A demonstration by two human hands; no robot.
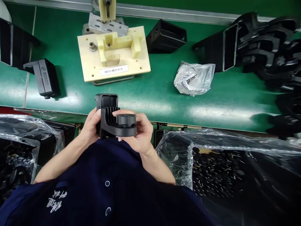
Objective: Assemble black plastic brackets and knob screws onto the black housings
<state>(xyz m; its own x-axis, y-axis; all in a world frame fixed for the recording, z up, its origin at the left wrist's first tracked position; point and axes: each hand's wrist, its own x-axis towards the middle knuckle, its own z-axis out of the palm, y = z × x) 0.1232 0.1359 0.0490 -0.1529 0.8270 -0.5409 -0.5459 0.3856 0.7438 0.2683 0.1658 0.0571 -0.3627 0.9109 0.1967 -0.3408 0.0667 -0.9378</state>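
At the near side, a dark blue garment (122, 175) is seen, flanked by a plastic-lined bin of dark parts (37, 142) at the left and a plastic-lined bin of small pieces (191, 169) at the right. At the near edge of the green bench (152, 91), left of its middle, a black ribbed bracket (107, 127) with a round knob (125, 120) is held in both hands. Its left side is gripped by the left hand (91, 125), the thumb laid on it. The knob end is clasped by the right hand (142, 131), with fingers closed around it, one of them reaching behind the knob onto the ribs.

Beyond, toward the right, a crumpled printed plastic bag (195, 78) is set down. Toward the left corners, a black part marked BOSCH (44, 77) is placed just beside a black housing (17, 44). Left of the middle, a cream fixture (88, 66) with a white label (113, 70) is seated; an open black housing (166, 37) is placed beside its right side. Near the right edge, another black housing (229, 47) is seen by heaped black parts (270, 59). The far edge is bordered by a metal rail (164, 15).
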